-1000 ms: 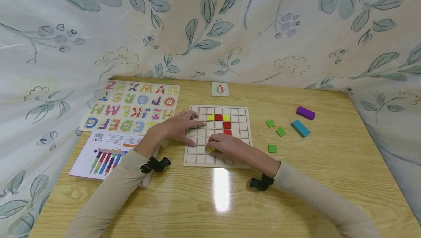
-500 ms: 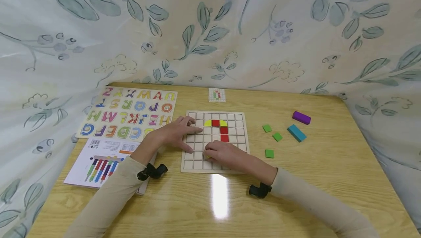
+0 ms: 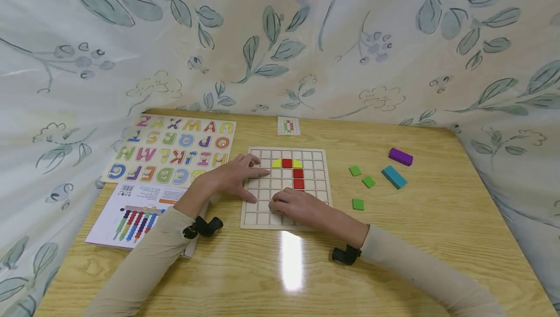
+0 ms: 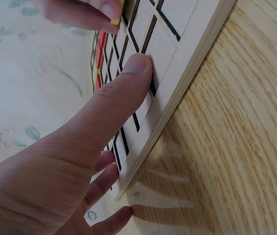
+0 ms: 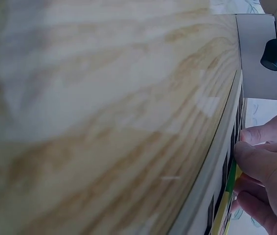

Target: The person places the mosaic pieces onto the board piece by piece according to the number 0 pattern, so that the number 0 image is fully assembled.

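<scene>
A pale wooden grid board (image 3: 315, 189) lies mid-table. Two yellow quarter-round tiles flank a red tile (image 3: 287, 163) on its upper part, with more red tiles (image 3: 298, 173) running down below. My left hand (image 3: 234, 177) rests on the board's left side, fingers spread, thumb (image 4: 137, 64) lying on the squares near the edge. Low on the board, my right hand (image 3: 302, 205) pinches a small yellow tile (image 4: 116, 20) against the grid. That tile is hidden by the fingers in the head view. Beside it in the right wrist view are a green tile (image 5: 232, 177) and another yellow tile (image 5: 220, 213).
Right of the board lie loose green tiles (image 3: 369, 182), a teal block (image 3: 394, 177) and a purple block (image 3: 400, 156). A small pattern card (image 3: 288, 126) lies behind. At left are an alphabet puzzle (image 3: 175, 147) and a white box (image 3: 109, 217) picturing beads.
The head view has shifted slightly, so the table sits lower. My right fingers have edged slightly left on the board and now cover the yellow tile. The left hand stays put.
</scene>
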Tool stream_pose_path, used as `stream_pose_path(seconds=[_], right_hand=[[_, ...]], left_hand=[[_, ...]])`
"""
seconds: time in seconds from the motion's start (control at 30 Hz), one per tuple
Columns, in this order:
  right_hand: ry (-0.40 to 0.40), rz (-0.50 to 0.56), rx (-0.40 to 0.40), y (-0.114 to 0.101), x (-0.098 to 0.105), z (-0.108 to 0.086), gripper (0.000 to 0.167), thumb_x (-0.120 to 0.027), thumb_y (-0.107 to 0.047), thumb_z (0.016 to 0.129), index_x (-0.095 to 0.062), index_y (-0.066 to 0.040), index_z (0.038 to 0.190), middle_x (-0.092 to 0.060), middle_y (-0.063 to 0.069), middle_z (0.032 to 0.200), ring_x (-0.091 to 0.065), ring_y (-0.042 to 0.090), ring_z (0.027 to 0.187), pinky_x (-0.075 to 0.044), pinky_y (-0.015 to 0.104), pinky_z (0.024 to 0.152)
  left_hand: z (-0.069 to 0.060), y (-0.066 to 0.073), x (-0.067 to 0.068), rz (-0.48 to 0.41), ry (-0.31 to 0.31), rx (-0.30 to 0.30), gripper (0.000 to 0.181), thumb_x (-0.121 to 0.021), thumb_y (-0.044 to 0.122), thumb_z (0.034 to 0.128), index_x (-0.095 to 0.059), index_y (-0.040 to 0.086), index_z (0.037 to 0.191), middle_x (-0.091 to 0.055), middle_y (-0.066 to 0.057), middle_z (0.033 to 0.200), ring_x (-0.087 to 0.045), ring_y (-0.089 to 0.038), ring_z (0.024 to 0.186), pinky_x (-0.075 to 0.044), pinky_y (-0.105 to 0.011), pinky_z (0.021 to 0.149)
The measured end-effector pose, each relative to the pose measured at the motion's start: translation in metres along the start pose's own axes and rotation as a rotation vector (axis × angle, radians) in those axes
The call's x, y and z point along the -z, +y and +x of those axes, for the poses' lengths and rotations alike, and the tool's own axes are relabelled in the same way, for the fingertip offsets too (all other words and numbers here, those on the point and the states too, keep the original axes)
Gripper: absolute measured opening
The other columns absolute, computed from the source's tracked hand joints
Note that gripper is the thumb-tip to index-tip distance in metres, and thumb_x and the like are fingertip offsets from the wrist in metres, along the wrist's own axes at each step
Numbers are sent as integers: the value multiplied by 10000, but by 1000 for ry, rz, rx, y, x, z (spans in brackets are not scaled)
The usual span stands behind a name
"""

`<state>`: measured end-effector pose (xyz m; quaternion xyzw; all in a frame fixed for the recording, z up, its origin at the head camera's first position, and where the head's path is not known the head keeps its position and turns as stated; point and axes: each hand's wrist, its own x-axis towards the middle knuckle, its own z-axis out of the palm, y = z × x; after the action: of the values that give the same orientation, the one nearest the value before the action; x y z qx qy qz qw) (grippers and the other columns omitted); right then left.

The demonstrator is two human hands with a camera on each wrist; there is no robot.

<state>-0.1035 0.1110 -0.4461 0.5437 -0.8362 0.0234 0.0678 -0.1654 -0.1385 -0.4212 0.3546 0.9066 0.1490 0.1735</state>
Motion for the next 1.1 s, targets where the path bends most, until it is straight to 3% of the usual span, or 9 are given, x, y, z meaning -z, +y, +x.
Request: stream_pose_path(seconds=[0.3,0.6,0.7,0.83,0.93,1.1], right_hand=[[-11,-27,-3,-4,3,-3,307,-655,-107,904,-678,-122,1210,-660,25,1193,-615,170,1099,-514,269,936],[24,-149,4,-7,7,-9,243,-664,-110,896,-709,-136,1134,-658,10,1232,-624,150,1099,-515,256,928],[54,-143,-66,-3,18,-22,279,-689,-178,889,-702,-159,1167,-652,14,1268,-618,168,1147,-514,296,947],[128,-67,-234,19,33,-54,407,-737,-222,855,-661,-135,1246,-653,82,1269,-629,240,1151,-537,374,912],[195,-15,-345,46,34,-86,448,-768,-192,821,-651,-78,1239,-656,153,1231,-650,307,1085,-558,422,829],[223,73,-526,72,30,-134,473,-758,-136,821,-624,-7,1255,-627,204,1224,-618,374,1068,-542,469,787]], left_hand=[[1,1,-1,-10,-3,-4,796,-765,495,776,-445,255,1464,-350,-134,1469,-337,-322,1319,-409,-510,1033],[2,0,0,10,-3,6,803,-766,503,771,-443,264,1465,-348,-127,1476,-346,-324,1331,-401,-508,1050],[1,-1,0,6,-7,7,799,-759,504,779,-435,267,1470,-335,-126,1485,-334,-323,1340,-401,-510,1051],[1,-2,0,6,-4,3,789,-760,494,785,-438,266,1468,-336,-127,1485,-336,-321,1335,-404,-510,1048],[1,-2,0,4,-4,4,789,-766,484,782,-441,264,1466,-343,-128,1483,-347,-318,1325,-406,-509,1044],[1,-1,0,9,-10,1,801,-762,494,781,-427,272,1474,-339,-117,1494,-355,-302,1312,-408,-500,1032]])
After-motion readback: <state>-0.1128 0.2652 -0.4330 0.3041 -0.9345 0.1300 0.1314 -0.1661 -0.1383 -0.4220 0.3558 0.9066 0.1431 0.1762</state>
